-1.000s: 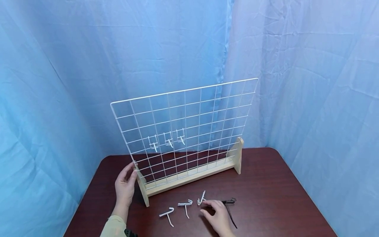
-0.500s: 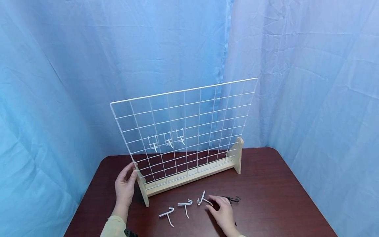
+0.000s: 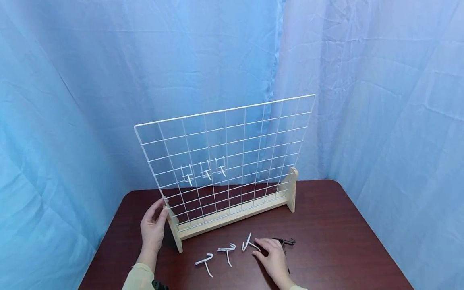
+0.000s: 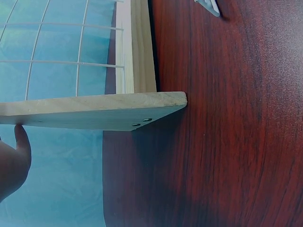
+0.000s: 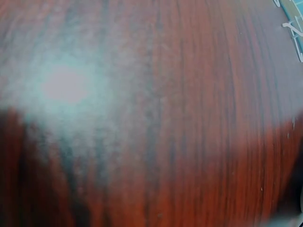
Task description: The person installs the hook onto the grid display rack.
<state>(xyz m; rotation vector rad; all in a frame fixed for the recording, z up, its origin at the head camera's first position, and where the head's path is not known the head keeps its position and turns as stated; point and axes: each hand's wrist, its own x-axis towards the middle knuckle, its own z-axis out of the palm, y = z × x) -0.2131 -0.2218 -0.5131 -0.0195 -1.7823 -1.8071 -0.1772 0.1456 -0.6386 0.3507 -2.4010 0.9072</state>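
Observation:
A white wire grid panel (image 3: 235, 140) stands in a pale wooden base (image 3: 232, 220). My left hand (image 3: 152, 231) pinches the top of the base's left side piece (image 4: 94, 108), thumb against the wood. Three white hooks (image 3: 188, 177) hang side by side on the grid. On the table in front lie three more white hooks: a left one (image 3: 205, 262), a middle one (image 3: 227, 250) and a right one (image 3: 248, 242). My right hand (image 3: 274, 259) is beside the right one, thumb and fingers parted around its prong's end. A black hook (image 3: 288, 241) lies partly hidden behind that hand.
The dark red-brown table (image 3: 348, 241) extends right of the base, its rounded far corners against blue curtains (image 3: 217, 52). Glare falls on the wood in the right wrist view, where white hook pieces (image 5: 293, 29) show at the top right corner.
My right hand has shifted to the right, away from the right white hook's body, uncovering its prong and covering part of the black hook. My left hand has stayed on the base.

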